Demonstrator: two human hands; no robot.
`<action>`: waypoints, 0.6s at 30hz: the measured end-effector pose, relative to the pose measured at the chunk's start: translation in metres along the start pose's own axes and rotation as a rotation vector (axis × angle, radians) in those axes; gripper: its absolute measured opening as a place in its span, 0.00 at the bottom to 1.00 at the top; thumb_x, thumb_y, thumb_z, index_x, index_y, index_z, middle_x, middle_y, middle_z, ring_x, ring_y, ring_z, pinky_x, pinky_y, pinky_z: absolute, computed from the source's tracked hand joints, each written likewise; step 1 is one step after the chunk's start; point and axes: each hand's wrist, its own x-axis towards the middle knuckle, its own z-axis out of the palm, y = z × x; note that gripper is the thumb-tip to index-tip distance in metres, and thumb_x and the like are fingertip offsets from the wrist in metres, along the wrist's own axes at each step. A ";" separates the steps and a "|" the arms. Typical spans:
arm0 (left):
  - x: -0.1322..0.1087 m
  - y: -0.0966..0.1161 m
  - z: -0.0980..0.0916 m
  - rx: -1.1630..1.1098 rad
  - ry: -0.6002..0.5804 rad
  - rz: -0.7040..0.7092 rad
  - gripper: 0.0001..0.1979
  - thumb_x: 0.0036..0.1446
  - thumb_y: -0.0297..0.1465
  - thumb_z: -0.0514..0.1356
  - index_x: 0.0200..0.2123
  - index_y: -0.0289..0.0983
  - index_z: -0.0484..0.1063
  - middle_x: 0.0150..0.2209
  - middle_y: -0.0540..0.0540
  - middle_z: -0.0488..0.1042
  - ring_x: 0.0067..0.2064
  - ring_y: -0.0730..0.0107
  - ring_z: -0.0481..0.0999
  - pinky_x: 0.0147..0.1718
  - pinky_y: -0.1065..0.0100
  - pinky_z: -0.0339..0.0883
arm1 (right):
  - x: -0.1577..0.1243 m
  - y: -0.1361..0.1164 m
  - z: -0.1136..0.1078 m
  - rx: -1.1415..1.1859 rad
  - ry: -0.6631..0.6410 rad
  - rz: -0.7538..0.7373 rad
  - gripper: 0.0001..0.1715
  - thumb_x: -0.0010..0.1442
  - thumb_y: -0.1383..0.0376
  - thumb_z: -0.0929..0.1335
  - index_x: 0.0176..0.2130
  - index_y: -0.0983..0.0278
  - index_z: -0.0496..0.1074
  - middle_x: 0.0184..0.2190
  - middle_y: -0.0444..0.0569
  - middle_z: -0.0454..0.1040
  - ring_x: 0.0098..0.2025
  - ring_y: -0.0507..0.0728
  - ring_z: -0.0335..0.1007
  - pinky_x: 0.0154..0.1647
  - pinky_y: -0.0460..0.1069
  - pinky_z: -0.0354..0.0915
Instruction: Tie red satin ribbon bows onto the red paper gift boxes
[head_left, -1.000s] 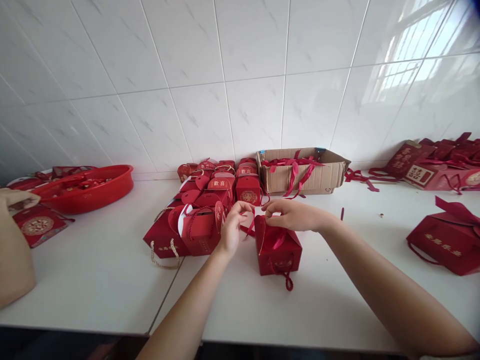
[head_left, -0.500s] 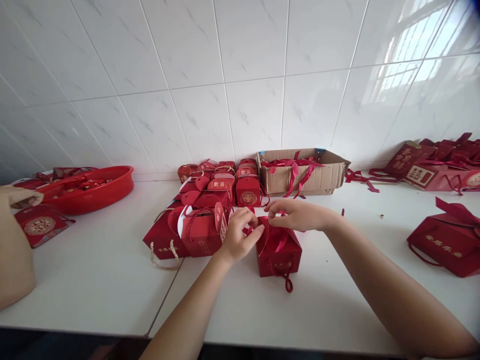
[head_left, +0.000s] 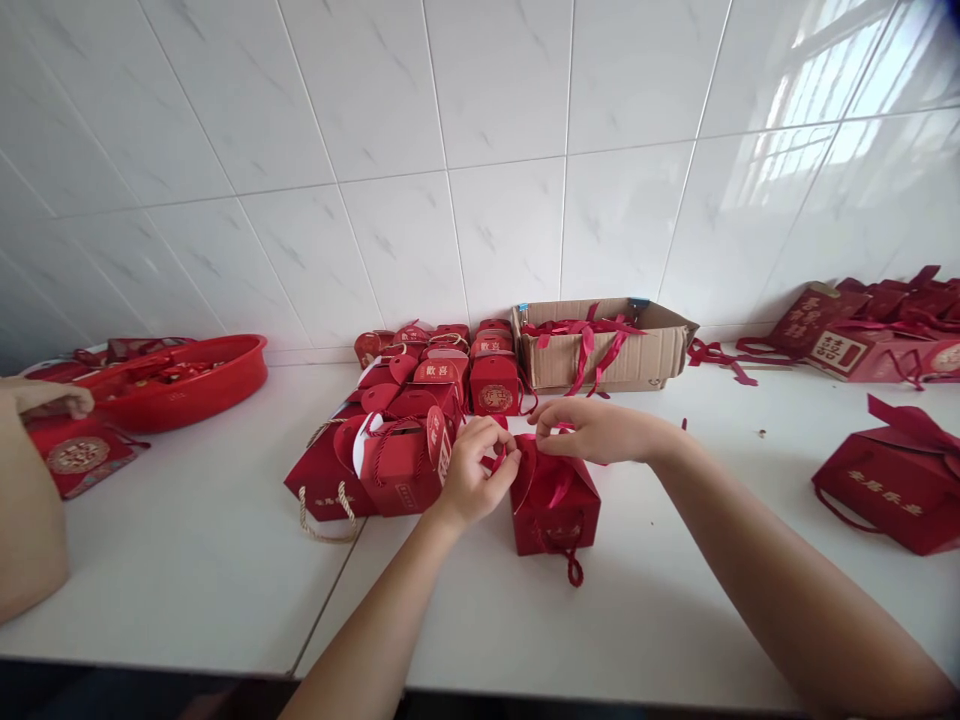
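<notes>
A red gift box (head_left: 556, 520) stands upright on the white counter in front of me, its corded handle hanging down the near side. Red ribbon (head_left: 559, 487) lies over its top. My left hand (head_left: 480, 468) is closed at the box's upper left, thumb and fingers pinching the ribbon. From the right, my right hand (head_left: 589, 428) reaches over the box top with bent fingers closed on the ribbon; its fingertips are partly hidden. Close by my left hand, a red box with a corded handle (head_left: 405, 470) stands at the front of a group.
Several red boxes (head_left: 441, 370) stand grouped near the tiled wall. A cardboard box (head_left: 600, 365) holds red ribbons. At left, another person's hand (head_left: 75, 400) is beside a red basin (head_left: 225, 375). More red boxes (head_left: 892, 490) stand at right.
My hands and the gift box keep nearly the same place. The other person's hand at the left has moved slightly right.
</notes>
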 end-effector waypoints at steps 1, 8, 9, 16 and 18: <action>0.000 0.000 0.000 -0.003 0.002 0.001 0.06 0.51 0.27 0.57 0.23 0.39 0.64 0.26 0.48 0.65 0.33 0.64 0.64 0.37 0.63 0.57 | 0.000 0.000 0.000 0.003 -0.003 0.001 0.10 0.54 0.58 0.64 0.32 0.60 0.71 0.39 0.48 0.71 0.32 0.53 0.65 0.19 0.44 0.56; 0.002 -0.003 0.002 0.034 0.032 -0.066 0.06 0.47 0.25 0.57 0.21 0.39 0.63 0.25 0.50 0.66 0.32 0.65 0.65 0.38 0.64 0.58 | -0.004 -0.006 -0.003 -0.019 -0.005 0.010 0.10 0.54 0.58 0.64 0.31 0.61 0.70 0.33 0.46 0.69 0.24 0.49 0.58 0.19 0.45 0.55; 0.002 -0.005 0.003 0.048 0.041 -0.087 0.07 0.46 0.24 0.57 0.21 0.39 0.63 0.25 0.50 0.66 0.32 0.66 0.66 0.38 0.64 0.58 | -0.005 -0.006 -0.004 -0.027 -0.008 0.022 0.10 0.54 0.57 0.65 0.31 0.61 0.71 0.31 0.46 0.68 0.24 0.50 0.58 0.19 0.45 0.55; 0.004 -0.025 0.006 0.078 0.128 -0.258 0.09 0.45 0.24 0.57 0.17 0.38 0.60 0.20 0.53 0.62 0.25 0.71 0.61 0.28 0.69 0.54 | -0.010 -0.001 -0.010 -0.050 -0.006 0.034 0.16 0.56 0.53 0.64 0.35 0.60 0.71 0.31 0.46 0.67 0.23 0.50 0.57 0.18 0.45 0.54; 0.004 -0.022 0.004 0.055 0.139 -0.281 0.08 0.49 0.27 0.55 0.20 0.38 0.61 0.21 0.53 0.62 0.25 0.71 0.61 0.28 0.69 0.54 | -0.010 0.002 -0.011 -0.043 0.003 0.024 0.17 0.56 0.52 0.64 0.36 0.60 0.72 0.34 0.47 0.69 0.24 0.50 0.58 0.19 0.45 0.54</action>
